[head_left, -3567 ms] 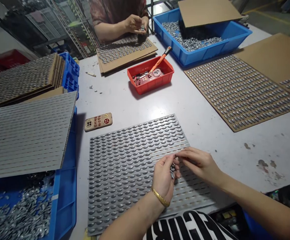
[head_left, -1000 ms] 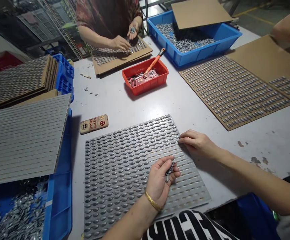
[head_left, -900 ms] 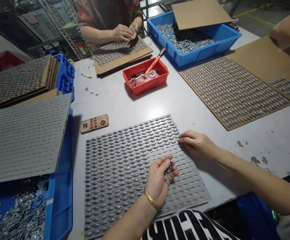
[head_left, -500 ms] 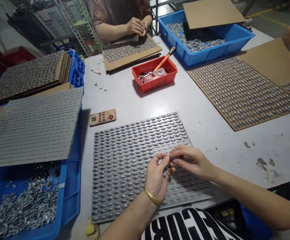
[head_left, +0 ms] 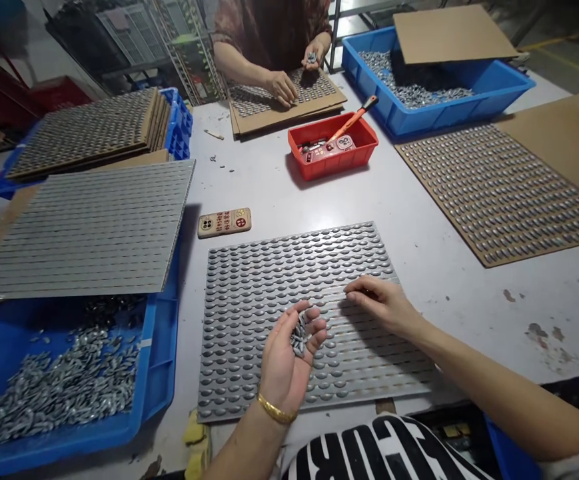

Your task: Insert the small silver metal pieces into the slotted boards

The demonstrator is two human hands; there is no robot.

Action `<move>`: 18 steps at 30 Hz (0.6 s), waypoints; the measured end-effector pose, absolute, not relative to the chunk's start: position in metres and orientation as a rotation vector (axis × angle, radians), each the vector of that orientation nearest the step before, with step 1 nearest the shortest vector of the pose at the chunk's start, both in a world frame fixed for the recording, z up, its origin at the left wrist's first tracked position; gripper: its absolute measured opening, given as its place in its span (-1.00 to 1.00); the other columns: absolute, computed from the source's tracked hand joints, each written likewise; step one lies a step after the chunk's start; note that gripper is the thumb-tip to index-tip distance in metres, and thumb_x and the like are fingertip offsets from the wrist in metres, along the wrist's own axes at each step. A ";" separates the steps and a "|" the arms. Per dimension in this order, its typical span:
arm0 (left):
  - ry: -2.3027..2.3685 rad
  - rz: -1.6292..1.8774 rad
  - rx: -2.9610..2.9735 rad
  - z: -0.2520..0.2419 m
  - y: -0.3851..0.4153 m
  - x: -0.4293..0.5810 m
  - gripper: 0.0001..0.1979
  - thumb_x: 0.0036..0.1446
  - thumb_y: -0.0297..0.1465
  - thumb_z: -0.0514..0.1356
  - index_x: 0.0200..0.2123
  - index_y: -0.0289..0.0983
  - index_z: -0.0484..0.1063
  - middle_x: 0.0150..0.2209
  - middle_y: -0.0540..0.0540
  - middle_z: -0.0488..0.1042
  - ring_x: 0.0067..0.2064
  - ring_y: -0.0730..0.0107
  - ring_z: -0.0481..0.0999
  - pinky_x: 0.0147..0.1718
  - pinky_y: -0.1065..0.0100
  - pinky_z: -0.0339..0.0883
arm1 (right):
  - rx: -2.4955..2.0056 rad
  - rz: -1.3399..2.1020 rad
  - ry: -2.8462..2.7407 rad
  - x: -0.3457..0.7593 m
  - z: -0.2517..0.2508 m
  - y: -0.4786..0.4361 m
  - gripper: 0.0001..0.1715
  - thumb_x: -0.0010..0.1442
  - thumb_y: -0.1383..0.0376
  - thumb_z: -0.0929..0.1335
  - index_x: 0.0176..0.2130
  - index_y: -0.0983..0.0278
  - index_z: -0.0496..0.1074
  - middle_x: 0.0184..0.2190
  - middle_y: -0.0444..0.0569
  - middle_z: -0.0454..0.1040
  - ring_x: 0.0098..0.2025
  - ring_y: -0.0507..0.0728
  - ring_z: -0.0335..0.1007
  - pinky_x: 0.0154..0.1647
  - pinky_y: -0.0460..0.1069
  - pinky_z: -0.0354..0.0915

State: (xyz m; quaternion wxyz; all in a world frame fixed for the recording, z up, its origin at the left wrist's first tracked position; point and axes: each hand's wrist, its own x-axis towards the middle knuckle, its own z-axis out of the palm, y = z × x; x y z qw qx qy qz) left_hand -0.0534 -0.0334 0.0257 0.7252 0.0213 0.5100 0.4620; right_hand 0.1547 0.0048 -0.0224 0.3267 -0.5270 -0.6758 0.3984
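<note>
My left hand (head_left: 289, 353), palm up with curled fingers, cups a small heap of shiny grey oval pieces (head_left: 298, 335). It hovers over a grey slotted board (head_left: 389, 370) that lies flat on the table. Rows of the same oval pieces cover the board's left and far parts; toward the near right, bare slotted strips show. My right hand (head_left: 382, 301) is at the board's right half, its thumb and fingertips pinched together by the end of a row. What the pinch holds, if anything, is hidden by the fingers.
Left stands a blue bin (head_left: 152, 353) of loose pieces, a slotted board (head_left: 84, 233) resting across it. A phone (head_left: 224, 223) and a red tray (head_left: 333, 160) lie beyond my board. A co-worker's hands (head_left: 283, 88) are over another filled board; a blue bin (head_left: 429, 120) stands far right.
My hands were together and have moved apart: the left drew back leftward and opened its fingers somewhat, while the right came down to the board. The whole view shifted slightly.
</note>
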 end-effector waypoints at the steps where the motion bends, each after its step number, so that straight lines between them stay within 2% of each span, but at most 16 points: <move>1: 1.138 1.003 0.024 0.023 -0.035 -0.056 -0.78 0.11 -0.41 0.22 -0.14 -0.31 0.46 -0.26 -0.13 0.49 -0.32 0.44 0.51 -0.31 0.41 0.46 | -1.407 1.029 -1.781 0.152 -0.025 0.008 -0.81 0.25 0.19 0.31 -0.24 0.23 0.46 -0.34 -0.05 0.50 -0.34 0.09 0.40 -0.36 -0.02 0.32; 6: 1.114 0.974 0.014 0.011 -0.037 -0.057 -0.75 0.05 -0.38 0.28 -0.17 -0.29 0.44 -0.38 -0.05 0.44 -0.44 0.54 0.43 -0.49 0.51 0.35 | -1.379 0.858 -1.933 0.136 -0.036 0.017 -0.86 0.25 0.26 0.30 -0.28 0.23 0.44 -0.37 -0.06 0.50 -0.35 0.09 0.39 -0.34 -0.01 0.30; 10: 1.092 0.938 0.042 0.008 -0.036 -0.055 -0.78 0.05 -0.35 0.29 -0.23 -0.30 0.42 -0.38 -0.05 0.44 -0.43 0.55 0.43 -0.47 0.52 0.33 | -1.322 0.794 -2.043 0.130 -0.040 0.019 -0.83 0.28 0.32 0.25 -0.23 0.24 0.43 -0.33 -0.02 0.49 -0.29 0.10 0.41 -0.28 0.00 0.32; 18: 1.063 0.910 0.054 0.001 -0.038 -0.053 -0.78 0.11 -0.31 0.24 -0.21 -0.31 0.41 -0.36 -0.06 0.44 -0.41 0.54 0.43 -0.47 0.52 0.31 | -1.377 0.619 -2.196 0.128 -0.047 0.023 -0.80 0.30 0.33 0.22 -0.22 0.25 0.42 -0.35 -0.01 0.42 -0.34 0.10 0.37 -0.33 -0.01 0.30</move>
